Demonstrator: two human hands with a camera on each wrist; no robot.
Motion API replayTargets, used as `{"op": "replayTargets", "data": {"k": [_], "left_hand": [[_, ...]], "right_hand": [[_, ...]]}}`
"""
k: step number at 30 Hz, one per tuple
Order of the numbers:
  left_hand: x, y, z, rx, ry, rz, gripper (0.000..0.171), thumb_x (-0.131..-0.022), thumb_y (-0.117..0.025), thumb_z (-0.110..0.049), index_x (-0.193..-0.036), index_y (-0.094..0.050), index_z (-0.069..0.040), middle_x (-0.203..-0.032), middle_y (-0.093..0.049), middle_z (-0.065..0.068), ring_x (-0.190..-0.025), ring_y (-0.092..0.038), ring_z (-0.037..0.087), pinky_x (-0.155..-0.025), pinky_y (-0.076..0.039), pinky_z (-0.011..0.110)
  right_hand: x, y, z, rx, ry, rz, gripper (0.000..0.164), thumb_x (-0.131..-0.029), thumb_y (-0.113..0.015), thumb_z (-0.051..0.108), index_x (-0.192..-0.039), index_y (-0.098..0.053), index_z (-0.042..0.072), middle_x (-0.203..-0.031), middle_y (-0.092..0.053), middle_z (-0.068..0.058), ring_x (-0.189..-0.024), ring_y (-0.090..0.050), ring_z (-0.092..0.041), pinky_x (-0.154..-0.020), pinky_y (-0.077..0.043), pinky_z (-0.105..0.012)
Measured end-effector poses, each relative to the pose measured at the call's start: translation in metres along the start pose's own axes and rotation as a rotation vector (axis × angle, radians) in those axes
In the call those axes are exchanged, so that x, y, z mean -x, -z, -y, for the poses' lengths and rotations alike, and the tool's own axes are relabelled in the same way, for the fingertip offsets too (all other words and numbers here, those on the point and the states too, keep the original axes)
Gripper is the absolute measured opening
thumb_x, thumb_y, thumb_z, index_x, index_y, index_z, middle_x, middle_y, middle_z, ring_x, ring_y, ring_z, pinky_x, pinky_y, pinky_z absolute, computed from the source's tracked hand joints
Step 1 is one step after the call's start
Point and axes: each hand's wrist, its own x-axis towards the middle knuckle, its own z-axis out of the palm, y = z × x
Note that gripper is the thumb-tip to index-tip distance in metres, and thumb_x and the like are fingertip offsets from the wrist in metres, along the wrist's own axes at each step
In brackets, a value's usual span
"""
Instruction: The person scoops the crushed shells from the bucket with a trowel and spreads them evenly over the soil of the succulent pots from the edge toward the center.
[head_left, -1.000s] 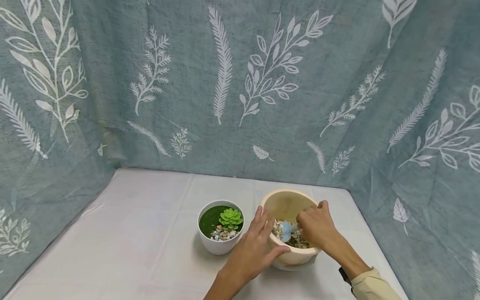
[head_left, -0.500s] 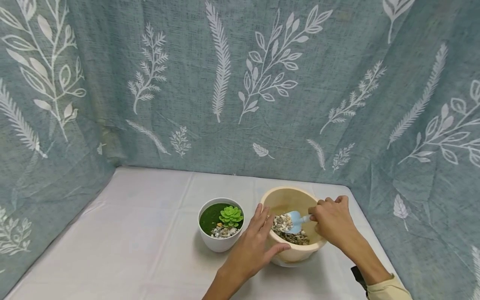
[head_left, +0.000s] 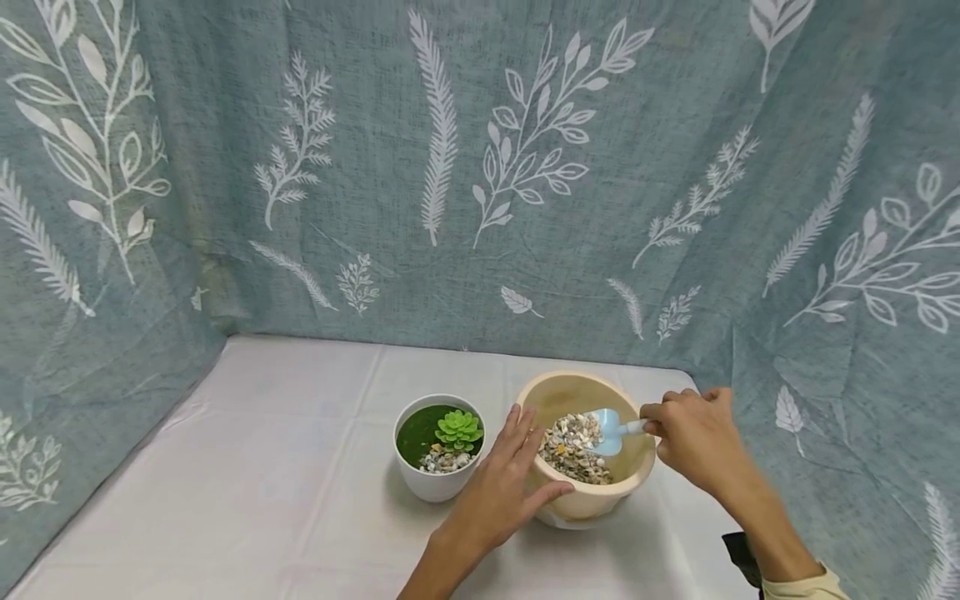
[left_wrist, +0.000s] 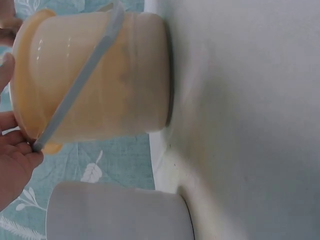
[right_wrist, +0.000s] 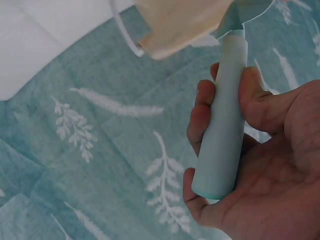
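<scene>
A cream plastic bucket (head_left: 592, 498) with pebbles (head_left: 564, 460) at its bottom stands toward the right of the table. My left hand (head_left: 498, 487) grips its left rim, thumb along the near edge; in the left wrist view, fingers meet the rim by the pivot of the bucket's grey carrying handle (left_wrist: 80, 82). A small light-blue hand shovel (head_left: 609, 435), pebbles on its blade, tilts inside the bucket's mouth. My right hand (head_left: 693, 440) holds it at the right rim, and in the right wrist view the fingers and thumb wrap its pale handle (right_wrist: 222, 120).
Just left of the bucket stands a white pot (head_left: 433, 485) with green moss, a succulent (head_left: 459, 430) and pebbles. A white cloth (head_left: 285, 467) covers the table. Blue-green leaf-print curtain (head_left: 360, 183) hangs behind and on both sides.
My right hand has drawn back to the right and out of the bucket, lifting the shovel so more of its blade and handle shows. My left hand has stayed on the rim.
</scene>
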Motion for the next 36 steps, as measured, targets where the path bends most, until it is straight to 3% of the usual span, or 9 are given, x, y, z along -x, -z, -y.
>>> {"op": "replayTargets", "data": {"k": [4, 8, 13, 18, 20, 25, 30, 32, 36], "left_hand": [[0.003, 0.007, 0.006, 0.015, -0.016, -0.014, 0.075, -0.095, -0.07, -0.053, -0.15, -0.056, -0.003, -0.164, -0.046, 0.018, -0.155, -0.038, 0.039, -0.118, -0.047, 0.049], [0.012, 0.02, 0.017, 0.011, -0.005, -0.093, 0.071, -0.093, -0.075, -0.047, -0.146, -0.06, -0.003, -0.159, -0.051, 0.021, -0.148, -0.05, 0.039, -0.112, -0.053, 0.048], [0.024, 0.049, 0.04, 0.058, 0.099, -0.182, 0.075, -0.085, -0.084, -0.041, -0.147, -0.06, -0.005, -0.159, -0.05, 0.022, -0.141, -0.056, 0.042, -0.104, -0.058, 0.052], [0.035, 0.074, 0.067, 0.145, 0.353, -0.079, 0.106, -0.076, -0.092, -0.041, -0.164, -0.037, -0.017, -0.17, -0.034, 0.02, -0.153, -0.039, 0.047, -0.11, -0.05, 0.063], [0.04, 0.078, 0.075, 0.152, 0.41, -0.027, 0.115, -0.074, -0.094, -0.041, -0.167, -0.029, -0.019, -0.172, -0.027, 0.021, -0.153, -0.037, 0.049, -0.111, -0.049, 0.065], [0.045, 0.078, 0.085, 0.097, 0.411, -0.023, 0.124, -0.068, -0.098, -0.038, -0.166, -0.029, -0.01, -0.17, -0.025, 0.029, -0.152, -0.035, 0.055, -0.111, -0.045, 0.07], [0.044, 0.078, 0.088, 0.171, 0.543, 0.003, 0.136, -0.068, -0.099, -0.042, -0.17, -0.013, -0.013, -0.169, -0.032, 0.026, -0.147, -0.045, 0.051, -0.109, -0.049, 0.065], [0.044, 0.077, 0.088, 0.217, 0.583, 0.014, 0.14, -0.068, -0.099, -0.042, -0.17, -0.007, -0.013, -0.168, -0.035, 0.024, -0.142, -0.052, 0.05, -0.107, -0.052, 0.062], [0.042, 0.076, 0.088, 0.221, 0.594, 0.021, 0.14, -0.068, -0.098, -0.044, -0.17, -0.007, -0.01, -0.167, -0.036, 0.024, -0.138, -0.055, 0.051, -0.103, -0.054, 0.061]], "right_hand": [[0.0, 0.01, 0.004, -0.074, -0.034, 0.011, 0.017, -0.086, -0.08, 0.003, -0.085, -0.079, 0.02, -0.068, -0.062, 0.006, -0.065, -0.053, -0.013, -0.08, -0.039, -0.062], [-0.006, 0.016, 0.015, -0.113, -0.036, 0.032, 0.015, -0.089, -0.079, 0.007, -0.092, -0.081, 0.021, -0.073, -0.065, 0.008, -0.07, -0.055, -0.013, -0.085, -0.04, -0.063], [-0.021, 0.008, 0.039, -0.125, 0.019, -0.009, 0.013, -0.088, -0.081, 0.009, -0.087, -0.079, 0.021, -0.07, -0.062, 0.008, -0.069, -0.055, -0.013, -0.084, -0.041, -0.058], [-0.041, -0.006, 0.075, -0.159, 0.079, -0.052, 0.013, -0.087, -0.082, 0.01, -0.082, -0.076, 0.02, -0.07, -0.065, 0.006, -0.068, -0.056, -0.015, -0.084, -0.041, -0.052], [-0.05, -0.012, 0.092, -0.161, 0.103, -0.061, 0.011, -0.088, -0.081, 0.012, -0.083, -0.077, 0.02, -0.074, -0.069, 0.004, -0.07, -0.058, -0.017, -0.084, -0.041, -0.05], [-0.071, -0.026, 0.127, -0.109, 0.173, -0.052, 0.007, -0.089, -0.08, 0.014, -0.089, -0.081, 0.021, -0.077, -0.07, 0.0, -0.069, -0.057, -0.019, -0.08, -0.04, -0.046], [-0.084, -0.038, 0.148, 0.004, 0.243, -0.037, 0.006, -0.085, -0.083, 0.016, -0.087, -0.08, 0.02, -0.074, -0.064, -0.001, -0.072, -0.055, -0.02, -0.083, -0.043, -0.046], [-0.085, -0.042, 0.153, 0.05, 0.282, -0.057, 0.01, -0.081, -0.086, 0.017, -0.087, -0.079, 0.021, -0.077, -0.064, 0.0, -0.075, -0.057, -0.02, -0.086, -0.045, -0.046], [-0.086, -0.05, 0.16, 0.11, 0.349, -0.167, 0.015, -0.076, -0.086, 0.011, -0.085, -0.078, 0.02, -0.08, -0.064, -0.001, -0.078, -0.057, -0.021, -0.086, -0.048, -0.046]]}}
